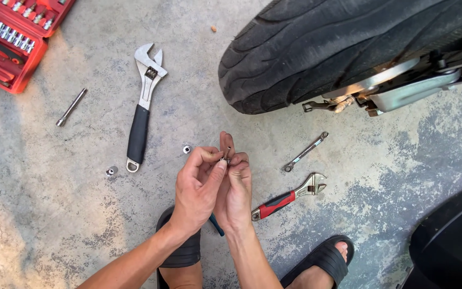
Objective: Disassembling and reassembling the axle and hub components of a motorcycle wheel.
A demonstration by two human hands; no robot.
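Pinching a small metal fastener (226, 154) between both hands above the concrete floor (54, 214).
Left hand (196, 190) and right hand (235, 187) close fingertips on it; light, hard, probably slippery, best gripped by its sides.

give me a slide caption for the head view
Both hands, left hand and right hand, pinch a small metal part above concrete, wrenches and a tyre.
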